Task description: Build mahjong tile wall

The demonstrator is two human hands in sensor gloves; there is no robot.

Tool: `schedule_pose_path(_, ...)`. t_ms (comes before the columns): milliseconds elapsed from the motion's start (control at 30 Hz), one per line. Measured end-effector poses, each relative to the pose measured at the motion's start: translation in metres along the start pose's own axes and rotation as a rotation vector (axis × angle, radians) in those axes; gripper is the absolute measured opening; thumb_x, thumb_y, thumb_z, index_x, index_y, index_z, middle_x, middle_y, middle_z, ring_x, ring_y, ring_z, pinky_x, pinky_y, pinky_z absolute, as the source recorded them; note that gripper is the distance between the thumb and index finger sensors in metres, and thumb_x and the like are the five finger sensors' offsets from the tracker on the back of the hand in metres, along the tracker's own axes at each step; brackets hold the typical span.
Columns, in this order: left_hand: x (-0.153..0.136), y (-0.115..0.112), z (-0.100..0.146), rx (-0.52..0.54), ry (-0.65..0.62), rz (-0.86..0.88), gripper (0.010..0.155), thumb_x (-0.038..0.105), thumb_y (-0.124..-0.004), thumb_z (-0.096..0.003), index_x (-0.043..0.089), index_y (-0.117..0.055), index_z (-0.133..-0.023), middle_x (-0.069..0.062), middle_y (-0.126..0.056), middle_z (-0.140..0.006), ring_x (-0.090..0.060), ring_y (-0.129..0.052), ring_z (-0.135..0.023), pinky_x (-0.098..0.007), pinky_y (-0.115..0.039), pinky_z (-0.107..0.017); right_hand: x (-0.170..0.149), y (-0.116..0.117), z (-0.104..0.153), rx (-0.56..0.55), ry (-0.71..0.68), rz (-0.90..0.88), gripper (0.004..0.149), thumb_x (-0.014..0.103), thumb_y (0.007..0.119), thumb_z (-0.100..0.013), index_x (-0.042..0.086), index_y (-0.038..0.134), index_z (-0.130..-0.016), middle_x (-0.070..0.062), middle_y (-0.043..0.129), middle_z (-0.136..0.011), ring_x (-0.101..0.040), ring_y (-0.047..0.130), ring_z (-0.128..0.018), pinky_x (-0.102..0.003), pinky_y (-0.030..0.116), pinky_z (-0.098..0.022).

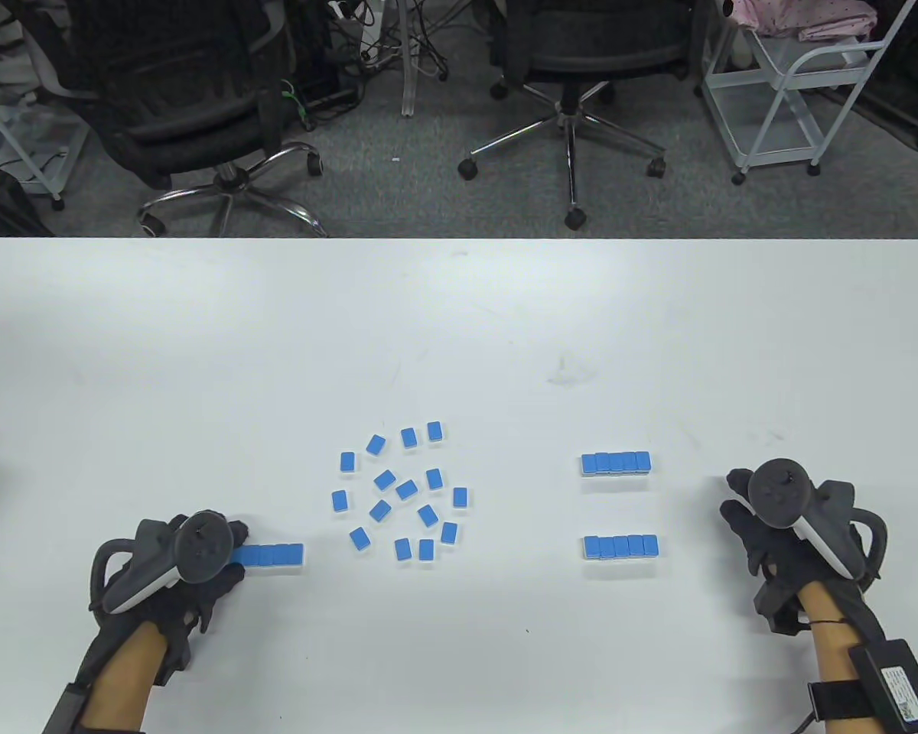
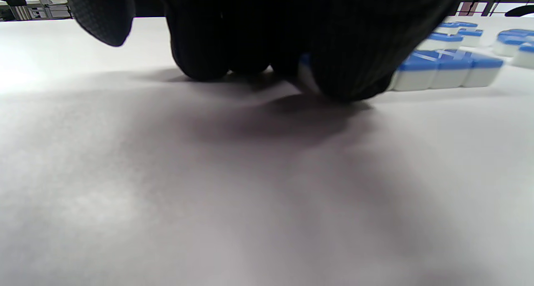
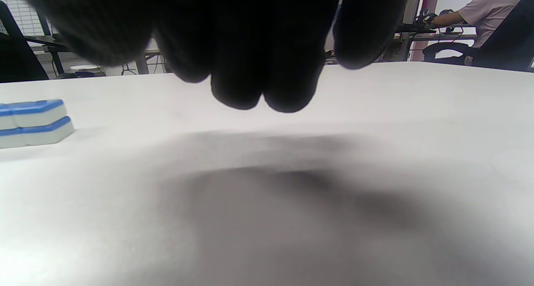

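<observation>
**A:** Where is your left hand (image 1: 187, 569) at this moment?

**B:** Low on the white surface (image 1: 459, 321), with your fingertips (image 2: 200, 64) down on it. The near end of a short single row of blue-backed, white-bodied mahjong tiles (image 1: 274, 555) sits right at that grip. The row runs away from it toward the middle of the surface.

**A:** Is your grip clamped on that row?

**B:** From above, the tracker hides the contact. In the left wrist view your fingers are curled over the row's near end (image 2: 442, 71), and a sliver of blue shows between them. They look clamped on the end tile, though the exact hold is hidden.

**A:** And the rest of the tiles?

**B:** A loose scatter of the same blue-backed tiles (image 1: 402, 493) lies face down beyond the far end of that row, well apart from your grip. None of them are lined up.

**A:** What about your right hand (image 1: 773, 527)?

**B:** It hovers just above the surface, fingers (image 3: 258, 89) hanging loosely curled, holding nothing. Two double-stacked tile rows lie off to its inner side: the farther stacked row (image 1: 616, 463) and the nearer stacked row (image 1: 620, 547), parallel and apart. The right wrist view catches one stacked end (image 3: 33, 123) at its left edge, clear of your fingers.
</observation>
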State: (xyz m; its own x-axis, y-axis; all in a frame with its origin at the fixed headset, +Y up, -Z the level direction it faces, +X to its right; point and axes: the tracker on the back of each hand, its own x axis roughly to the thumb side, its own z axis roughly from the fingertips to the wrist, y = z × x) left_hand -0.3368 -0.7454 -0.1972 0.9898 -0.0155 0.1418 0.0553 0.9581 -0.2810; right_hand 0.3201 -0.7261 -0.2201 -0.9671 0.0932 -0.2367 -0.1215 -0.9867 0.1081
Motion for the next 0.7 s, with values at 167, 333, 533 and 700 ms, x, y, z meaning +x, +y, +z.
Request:
schedule_pose_path(167,0.000,0.000,0.000,-0.005,0.001,0.004,0.060,0.047,-0.086,-0.0456,0.034,-0.068,-0.102,0.003,-0.065,-0.109,-0.028,-0.072,-0.097,-0.065,-0.055,-0.078,0.000,0.000,0.000,0.002,0.000,0.001,0.056,0.051,0.076,-0.035,0.031,0.074,-0.087,0.001,0.088,-0.090,-0.027,0.088,-0.084,-0.057,0.063,-0.073)
schedule_pose_path(333,-0.004,0.005,0.001,-0.021,-0.008,0.049,0.069,0.052,-0.086,-0.0443,0.033,-0.063,-0.106,0.001,-0.063,-0.110,-0.030,-0.072,-0.099,-0.067,-0.052,-0.078,0.000,0.001,0.001,0.005,0.000,0.002,0.056,0.051,0.076,-0.035,0.031,0.074,-0.087,0.001,0.088,-0.090,-0.027,0.088,-0.084,-0.057,0.063,-0.073)
schedule_pose_path(533,0.010,0.037,0.005,0.134,-0.026,0.086,0.066,0.054,-0.083,-0.0454,0.034,-0.064,-0.106,0.000,-0.063,-0.111,-0.033,-0.068,-0.100,-0.069,-0.046,-0.079,-0.003,-0.005,0.002,-0.013,0.002,-0.015,0.056,0.051,0.076,-0.035,0.031,0.074,-0.087,0.001,0.088,-0.090,-0.027,0.088,-0.084,-0.057,0.063,-0.073)
schedule_pose_path(700,0.060,0.056,-0.017,0.124,-0.072,-0.098,0.061,0.053,-0.084,-0.0453,0.034,-0.072,-0.102,0.003,-0.074,-0.104,-0.030,-0.074,-0.097,-0.067,-0.049,-0.078,-0.006,-0.006,0.001,-0.007,0.016,-0.025,0.056,0.051,0.076,-0.035,0.031,0.074,-0.088,0.001,0.087,-0.090,-0.027,0.088,-0.084,-0.057,0.063,-0.073)
